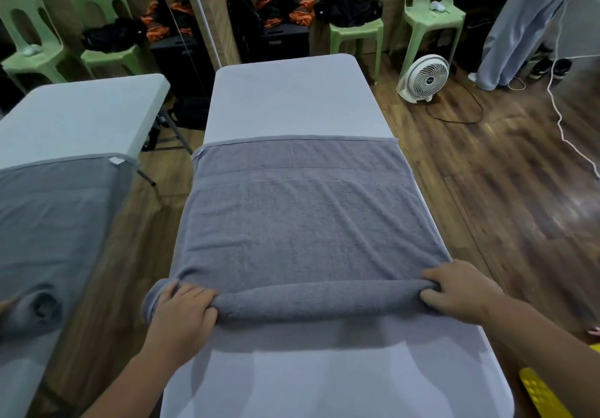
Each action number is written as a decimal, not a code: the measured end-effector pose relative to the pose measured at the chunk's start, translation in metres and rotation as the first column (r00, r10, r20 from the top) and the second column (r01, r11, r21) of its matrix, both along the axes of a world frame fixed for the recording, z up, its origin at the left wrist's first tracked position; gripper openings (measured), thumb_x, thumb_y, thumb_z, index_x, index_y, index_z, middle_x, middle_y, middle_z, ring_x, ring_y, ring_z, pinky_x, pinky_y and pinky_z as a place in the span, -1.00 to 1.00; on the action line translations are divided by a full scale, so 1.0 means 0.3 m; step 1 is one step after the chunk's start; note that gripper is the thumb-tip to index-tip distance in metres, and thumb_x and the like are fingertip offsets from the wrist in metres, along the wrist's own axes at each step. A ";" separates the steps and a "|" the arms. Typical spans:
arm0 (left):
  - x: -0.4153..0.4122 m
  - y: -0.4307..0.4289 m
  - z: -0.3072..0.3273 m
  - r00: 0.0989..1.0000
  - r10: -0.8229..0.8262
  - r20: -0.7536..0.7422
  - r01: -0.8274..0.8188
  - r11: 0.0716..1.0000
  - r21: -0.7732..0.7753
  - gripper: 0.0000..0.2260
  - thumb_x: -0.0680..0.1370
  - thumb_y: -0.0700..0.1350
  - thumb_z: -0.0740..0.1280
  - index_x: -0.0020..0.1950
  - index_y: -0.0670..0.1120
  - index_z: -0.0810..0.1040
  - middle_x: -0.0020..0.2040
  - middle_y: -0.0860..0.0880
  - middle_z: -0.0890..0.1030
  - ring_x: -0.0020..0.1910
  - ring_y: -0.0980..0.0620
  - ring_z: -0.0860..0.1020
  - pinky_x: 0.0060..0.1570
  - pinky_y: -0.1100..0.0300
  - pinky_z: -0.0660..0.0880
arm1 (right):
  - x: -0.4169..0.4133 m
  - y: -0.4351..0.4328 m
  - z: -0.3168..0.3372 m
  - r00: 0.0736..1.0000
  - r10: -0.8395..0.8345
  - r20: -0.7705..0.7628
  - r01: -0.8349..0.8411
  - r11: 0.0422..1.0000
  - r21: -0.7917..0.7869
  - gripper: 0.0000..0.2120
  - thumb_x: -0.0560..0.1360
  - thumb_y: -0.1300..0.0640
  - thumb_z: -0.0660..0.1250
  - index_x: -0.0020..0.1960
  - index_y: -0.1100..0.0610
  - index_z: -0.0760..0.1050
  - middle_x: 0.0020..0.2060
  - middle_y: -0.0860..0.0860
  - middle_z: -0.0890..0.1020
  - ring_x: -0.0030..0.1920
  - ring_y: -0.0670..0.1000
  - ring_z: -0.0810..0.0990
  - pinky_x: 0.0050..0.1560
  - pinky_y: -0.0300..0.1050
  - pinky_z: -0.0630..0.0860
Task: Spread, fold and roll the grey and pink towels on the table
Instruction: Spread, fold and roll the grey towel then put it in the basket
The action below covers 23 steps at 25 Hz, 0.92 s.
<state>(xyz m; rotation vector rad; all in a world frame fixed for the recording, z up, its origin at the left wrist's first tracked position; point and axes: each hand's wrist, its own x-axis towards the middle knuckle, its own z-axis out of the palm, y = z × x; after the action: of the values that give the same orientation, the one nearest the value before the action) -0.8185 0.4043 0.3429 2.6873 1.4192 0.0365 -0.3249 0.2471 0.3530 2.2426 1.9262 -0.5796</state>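
Note:
A grey towel (302, 219) lies folded lengthwise on the white table (292, 99), reaching its left and right edges. Its near end is wound into a thick roll (311, 302) lying across the table. My left hand (181, 313) grips the roll's left end, fingers curled over the top. My right hand (461, 291) grips the right end the same way. The towel's far hem lies flat about halfway up the table. No pink towel is in view.
A mirror on the left reflects the table and towel (58, 222). Green plastic chairs (355, 24) with bags stand at the far wall. A white floor fan (423, 78) and cables sit on the wooden floor at right, near a person's legs (509, 34). A yellow object (542, 395) lies at bottom right.

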 end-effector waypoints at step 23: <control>0.012 0.134 0.060 0.954 0.025 -0.298 -0.081 0.981 -0.177 -0.75 0.49 0.13 -0.07 -0.15 0.14 0.37 -0.18 0.13 0.54 -0.08 0.09 0.46 0.33 -0.10 0.24 | 0.030 0.137 0.036 0.990 0.035 -0.134 -0.052 0.991 -0.123 -0.82 0.47 -0.05 0.14 -0.22 0.01 0.40 -0.28 -0.09 0.55 -0.23 -0.10 0.47 -0.13 -0.09 0.39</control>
<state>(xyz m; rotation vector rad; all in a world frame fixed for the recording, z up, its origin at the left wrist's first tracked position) -0.8150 0.4445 0.3608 2.5778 1.4840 -0.4890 -0.3160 0.2881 0.3638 2.1288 1.9329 -0.8376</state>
